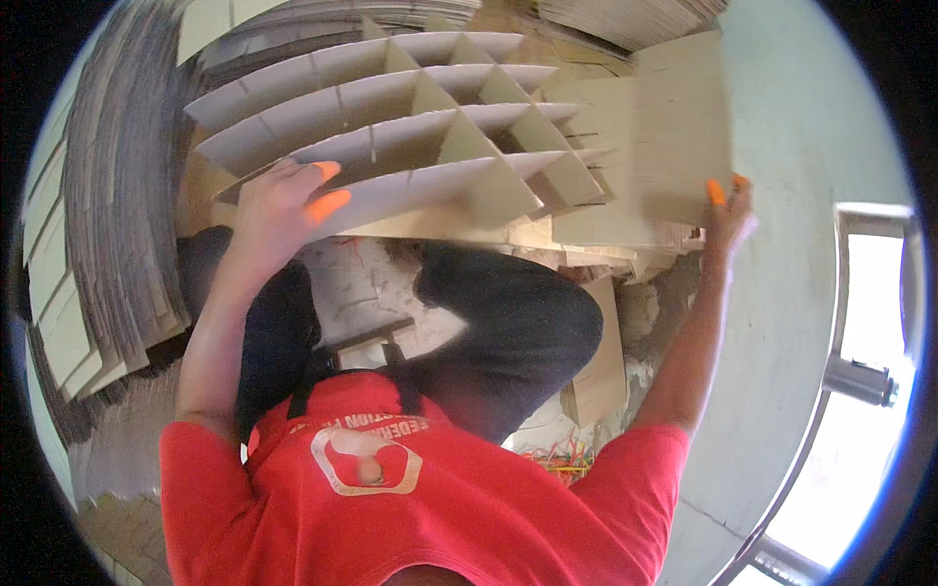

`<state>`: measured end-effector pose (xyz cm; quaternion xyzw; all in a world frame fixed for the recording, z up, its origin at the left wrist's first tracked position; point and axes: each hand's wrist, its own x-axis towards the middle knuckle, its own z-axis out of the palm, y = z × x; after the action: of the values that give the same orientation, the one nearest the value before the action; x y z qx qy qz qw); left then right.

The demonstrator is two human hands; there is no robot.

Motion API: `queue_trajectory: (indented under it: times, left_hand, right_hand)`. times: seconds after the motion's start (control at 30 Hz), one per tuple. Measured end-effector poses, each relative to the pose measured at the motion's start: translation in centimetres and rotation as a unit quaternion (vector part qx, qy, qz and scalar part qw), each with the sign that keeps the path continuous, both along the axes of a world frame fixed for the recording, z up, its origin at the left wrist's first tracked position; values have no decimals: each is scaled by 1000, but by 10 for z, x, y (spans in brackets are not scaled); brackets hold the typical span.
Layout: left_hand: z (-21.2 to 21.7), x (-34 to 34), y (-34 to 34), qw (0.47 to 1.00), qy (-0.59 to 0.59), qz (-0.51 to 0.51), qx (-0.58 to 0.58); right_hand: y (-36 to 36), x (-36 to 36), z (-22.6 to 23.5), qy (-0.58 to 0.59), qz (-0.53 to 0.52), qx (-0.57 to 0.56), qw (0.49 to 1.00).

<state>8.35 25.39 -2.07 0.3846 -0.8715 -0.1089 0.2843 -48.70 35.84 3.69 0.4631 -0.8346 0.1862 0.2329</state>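
Note:
A divider grid (391, 107) of interlocked pale cardboard strips stands in front of me, with several long strips crossed by shorter ones. My left hand (278, 200) grips the left end of its nearest long strip, thumb on the near side and fingers over the edge. Out to the right, my right hand (731, 213) is closed on the lower right edge of a flat cardboard piece (681, 127), which is blurred by motion. Orange covers sit on the thumb and a finger of both hands. Part of the right hand's grip is hidden by blur.
Tall stacks of cardboard strips (127, 186) rise along the left, and another stack (635, 18) lies at the far side. Flat cardboard (586, 220) lies right of the grid. A pale wall (791, 264) bounds the right. Coloured strands (562, 461) lie near my right elbow.

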Motion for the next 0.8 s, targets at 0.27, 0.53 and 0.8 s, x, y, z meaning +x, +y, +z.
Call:
queue_trajectory:
  times: [0.27, 0.53, 0.8]
  left_hand:
    - [-11, 0, 2, 999, -6, -31, 18]
    - [-11, -9, 4, 998, 23, -57, -7]
    - [-15, -4, -3, 999, -17, -47, -14]
  right_hand:
    - [-20, 196, 107, -186, 312, -134, 922]
    - [-48, 272, 88, -206, 485, -17, 850]
    - [-62, 283, 90, -291, 503, -29, 813]
